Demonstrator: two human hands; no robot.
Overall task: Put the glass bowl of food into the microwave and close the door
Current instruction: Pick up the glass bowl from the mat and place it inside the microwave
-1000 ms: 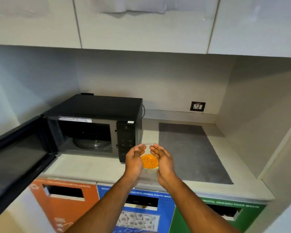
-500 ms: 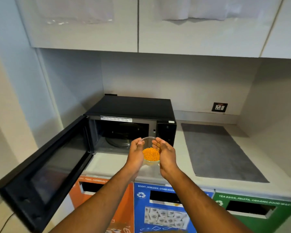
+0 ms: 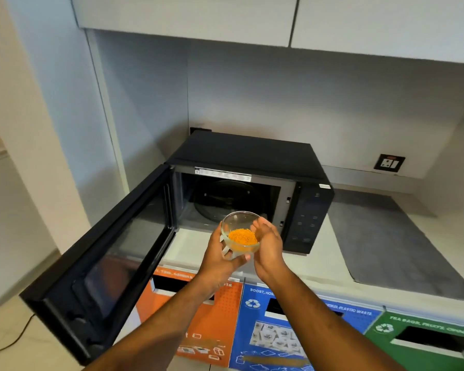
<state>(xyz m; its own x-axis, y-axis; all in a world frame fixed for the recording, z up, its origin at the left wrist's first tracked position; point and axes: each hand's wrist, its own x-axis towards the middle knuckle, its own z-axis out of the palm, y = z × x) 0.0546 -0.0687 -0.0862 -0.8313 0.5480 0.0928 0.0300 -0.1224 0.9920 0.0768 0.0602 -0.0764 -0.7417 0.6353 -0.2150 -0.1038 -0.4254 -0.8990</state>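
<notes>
Left hand (image 3: 220,257): fingers curled under and around the bowl's near side.
Right hand (image 3: 269,241): fingers closed against its right wall.
Bowl (image 3: 241,223): glass, orange food (image 3: 243,236) inside, held above the counter (image 3: 190,243) before the oven's mouth.
Microwave (image 3: 247,153): black, its door (image 3: 105,258) swung open leftward.

Both forearms reach forward, left hand (image 3: 220,254) and right hand (image 3: 268,241) cupped together.
</notes>
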